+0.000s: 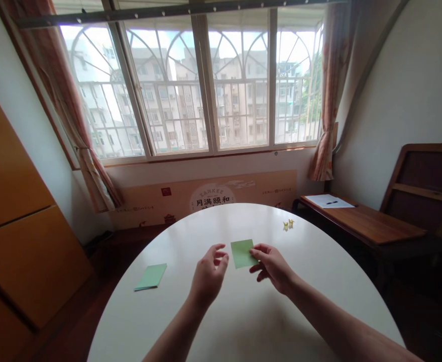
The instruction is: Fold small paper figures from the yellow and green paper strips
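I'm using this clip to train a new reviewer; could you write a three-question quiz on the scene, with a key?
1. Which hand holds the green paper square?
2. True or false: the green paper stack lies on the round white table, apart from the left hand.
3. How many small yellow figures are on the table?

Key: 1. The right hand. 2. True. 3. Two.

Place: apparently a room in a home. Evidence: barred window (pixel 202 85) at 12 o'clock; patterned curtains (pixel 326 95) at 10 and 2; wooden seat (pixel 375 221) at 3; round counter (pixel 239 327) at 6.
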